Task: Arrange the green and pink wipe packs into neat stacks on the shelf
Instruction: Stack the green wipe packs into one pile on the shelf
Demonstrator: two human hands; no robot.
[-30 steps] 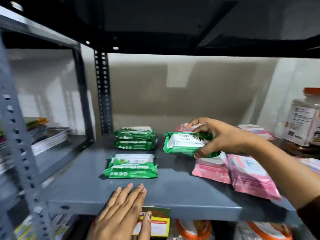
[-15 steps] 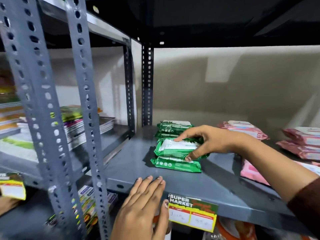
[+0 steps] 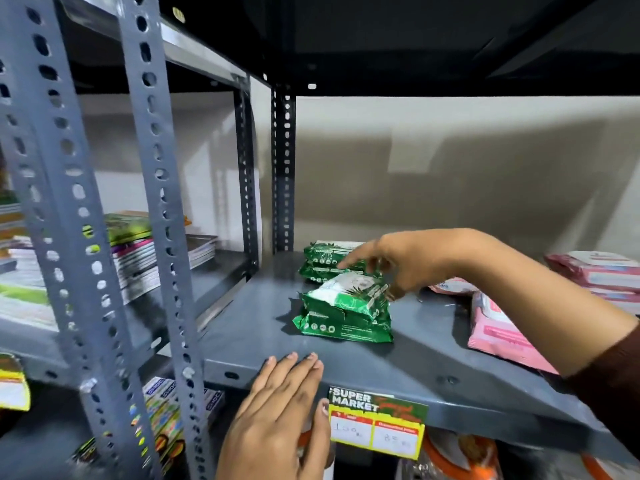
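On the grey metal shelf (image 3: pixel 346 362) two stacks of green wipe packs sit one behind the other. The front green stack (image 3: pixel 344 311) is two packs high; its top pack lies tilted and turned a little askew on the one beneath. The rear green stack (image 3: pixel 327 261), also two packs high, stands just behind the front green stack, close to the perforated upright post (image 3: pixel 283 168) at the back.

The right hand (image 3: pixel 412 263) reaches in above the front green stack with fingers loosely spread and empty; the index finger points toward the rear green stack, its tip at or just above that stack's front edge, though motion blur hides whether it touches. The lower fingers hover just beside the tilted top pack.

The left hand (image 3: pixel 277 415) lies flat, fingers together and empty, with the fingertips resting on the shelf's front lip, in front of the front green stack. A price tag (image 3: pixel 377 426) hangs from the lip just beside this hand.

Pink wipe packs (image 3: pixel 502 334) lie loose to the right of the front green stack, partly hidden by the forearm, with more pink packs piled (image 3: pixel 602 271) farther right.
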